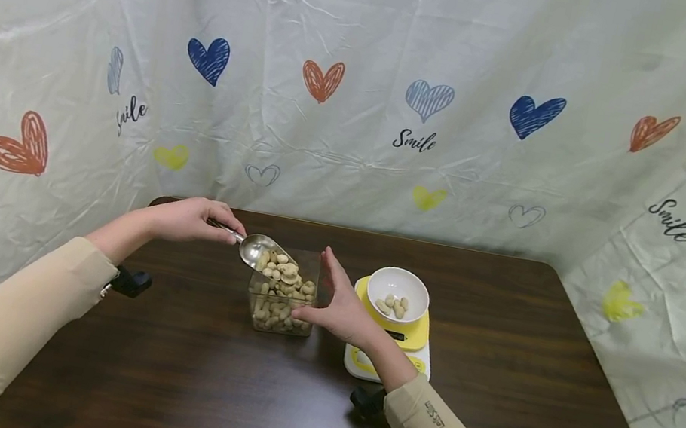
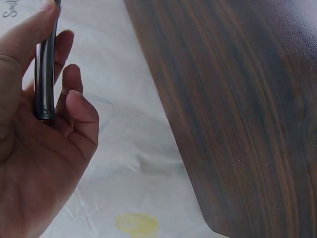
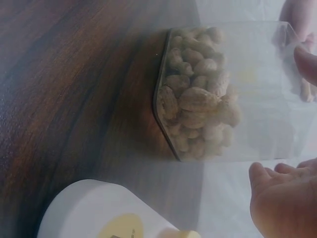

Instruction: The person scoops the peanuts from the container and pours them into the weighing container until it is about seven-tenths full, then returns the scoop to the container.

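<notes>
My left hand (image 1: 200, 221) grips the dark-ended handle of a metal scoop (image 1: 254, 250) between thumb and fingers; the handle (image 2: 45, 74) fills the upper left of the left wrist view. The scoop tilts down into a clear plastic box, its mouth among unshelled peanuts (image 1: 279, 314). In the right wrist view the peanuts (image 3: 195, 99) fill the lower part of the clear box (image 3: 262, 114). With fingers and thumb spread, my right hand (image 1: 343, 307) stands at the box's right side, thumb by the front wall. Whether it presses the box is hard to tell.
Right of the box is a yellow and white kitchen scale (image 1: 425, 335), bearing a white bowl (image 1: 381, 282) with several peanuts. My right forearm crosses over the scale's front. The dark wooden table (image 1: 184, 370) ends at a pale cloth (image 1: 353, 155) printed with hearts.
</notes>
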The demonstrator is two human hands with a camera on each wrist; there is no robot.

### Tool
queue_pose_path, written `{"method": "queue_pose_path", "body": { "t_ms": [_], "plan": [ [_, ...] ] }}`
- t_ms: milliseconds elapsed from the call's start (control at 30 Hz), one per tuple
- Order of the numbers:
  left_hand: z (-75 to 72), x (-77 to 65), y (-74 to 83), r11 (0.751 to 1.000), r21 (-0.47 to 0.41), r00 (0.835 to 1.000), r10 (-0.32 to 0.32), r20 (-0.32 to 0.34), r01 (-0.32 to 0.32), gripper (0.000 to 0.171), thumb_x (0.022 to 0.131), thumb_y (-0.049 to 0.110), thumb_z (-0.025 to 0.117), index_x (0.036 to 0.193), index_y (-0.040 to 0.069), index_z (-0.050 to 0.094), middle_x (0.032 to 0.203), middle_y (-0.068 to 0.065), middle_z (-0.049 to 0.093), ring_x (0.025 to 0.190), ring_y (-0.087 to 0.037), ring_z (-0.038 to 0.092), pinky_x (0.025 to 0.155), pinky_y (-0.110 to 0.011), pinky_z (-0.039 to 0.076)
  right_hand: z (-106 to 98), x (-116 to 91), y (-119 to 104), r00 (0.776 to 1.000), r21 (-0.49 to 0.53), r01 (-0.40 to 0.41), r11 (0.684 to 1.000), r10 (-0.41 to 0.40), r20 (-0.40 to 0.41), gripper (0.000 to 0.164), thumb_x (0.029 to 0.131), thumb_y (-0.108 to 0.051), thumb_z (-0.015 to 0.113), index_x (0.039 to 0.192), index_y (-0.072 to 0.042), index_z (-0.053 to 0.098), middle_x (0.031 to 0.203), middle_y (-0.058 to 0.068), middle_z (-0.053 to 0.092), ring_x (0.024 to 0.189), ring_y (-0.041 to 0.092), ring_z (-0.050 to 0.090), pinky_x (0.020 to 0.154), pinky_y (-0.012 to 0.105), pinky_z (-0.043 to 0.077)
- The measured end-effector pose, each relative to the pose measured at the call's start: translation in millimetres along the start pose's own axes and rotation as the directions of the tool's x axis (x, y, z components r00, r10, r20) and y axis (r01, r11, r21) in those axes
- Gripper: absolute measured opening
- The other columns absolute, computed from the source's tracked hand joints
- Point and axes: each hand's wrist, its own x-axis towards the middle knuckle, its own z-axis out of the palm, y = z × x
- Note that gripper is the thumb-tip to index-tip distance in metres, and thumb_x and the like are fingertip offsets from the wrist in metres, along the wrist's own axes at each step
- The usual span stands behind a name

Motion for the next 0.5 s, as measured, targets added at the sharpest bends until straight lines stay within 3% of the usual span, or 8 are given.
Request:
{"method": "queue_pose_path", "body": {
  "t_ms": [300, 500],
  "plan": [
    [1.6, -3.5, -2.0, 1.0, -0.015, 1.0, -0.018, -0.01, 0.018, 0.029, 0.099, 0.036, 0.07, 0.124, 0.023, 0.075, 0.123, 0.003, 0.068, 0.114, -0.017, 0.061, 0.097, -0.043, 0.047, -2.5, -4.1, -7.5, 0.999, 0.0, 0.046, 0.999, -0.046, -0.023, 0.122, 0.083, -0.017, 0.088, 0.164, -0.028, -0.002, 0.17, -0.004, 0.007, 0.154, 0.018, 0.017, 0.12, 0.043, 0.025],
    [5.1, -5.8, -4.4, 0.999, -0.03, 0.999, -0.012, -0.031, 0.011, 0.029, 0.099, 0.036, 0.07, 0.124, 0.023, 0.075, 0.122, 0.002, 0.068, 0.111, -0.018, 0.062, 0.094, -0.041, 0.049, -16.4, -14.5, -15.1, 0.996, -0.022, 0.079, 0.997, -0.08, -0.045, 0.125, 0.08, -0.017, 0.09, 0.165, -0.028, 0.0, 0.17, -0.006, 0.01, 0.154, 0.018, 0.017, 0.12, 0.042, 0.026]
  ]
}}
